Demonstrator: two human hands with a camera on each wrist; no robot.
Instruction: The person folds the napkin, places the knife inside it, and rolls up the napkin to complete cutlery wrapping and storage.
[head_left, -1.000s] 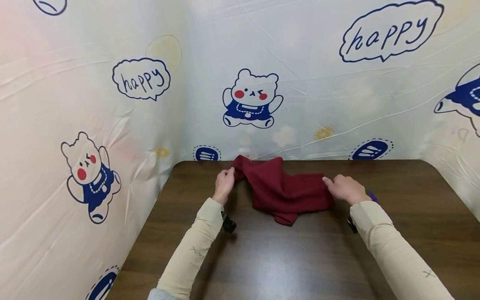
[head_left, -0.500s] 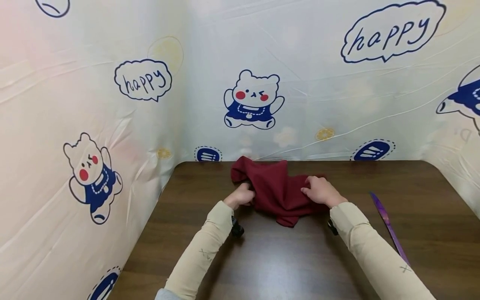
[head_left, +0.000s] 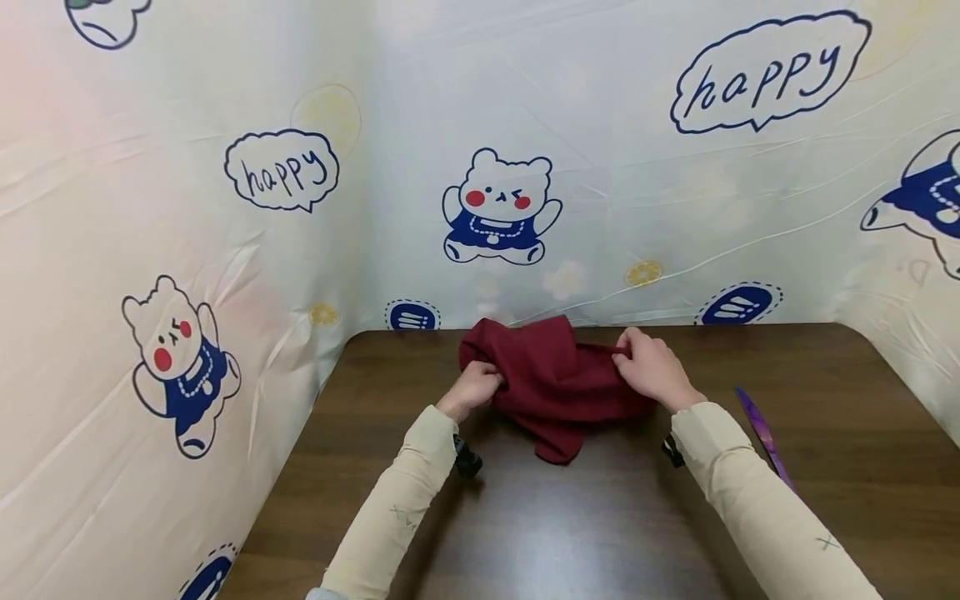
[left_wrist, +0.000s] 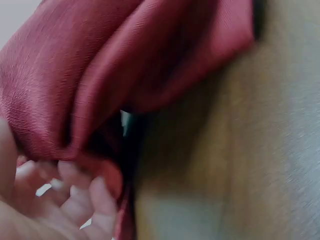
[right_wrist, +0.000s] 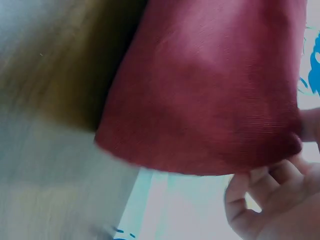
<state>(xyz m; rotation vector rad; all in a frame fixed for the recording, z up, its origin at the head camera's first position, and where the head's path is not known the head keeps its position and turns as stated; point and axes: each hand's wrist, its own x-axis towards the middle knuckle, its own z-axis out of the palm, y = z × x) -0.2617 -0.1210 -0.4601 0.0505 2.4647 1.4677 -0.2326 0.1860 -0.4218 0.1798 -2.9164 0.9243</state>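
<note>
A dark red cloth [head_left: 551, 375] lies bunched in loose folds at the far side of the brown table [head_left: 585, 525], with a flap pointing toward the near side. At its left front edge, my left hand [head_left: 472, 389] grips a fold. My right hand [head_left: 656, 367] pinches the upper right edge and holds it raised. In the left wrist view, curled fingers [left_wrist: 102, 195] sit under the gathered fabric [left_wrist: 100, 60]. Thumb and fingers of my right hand [right_wrist: 280, 200] grip one corner of the hanging cloth [right_wrist: 200, 100] in the right wrist view.
A purple table knife [head_left: 763, 433] lies on the table to the right, partly hidden by my right sleeve [head_left: 757, 492]. A pale curtain [head_left: 585, 208] printed with bears and "happy" bubbles rises behind the table and along its sides.
My left hand has moved from the cloth's far left corner to its left front edge. The right hand has shifted inward and lifted the right edge. The knife has come into view.
</note>
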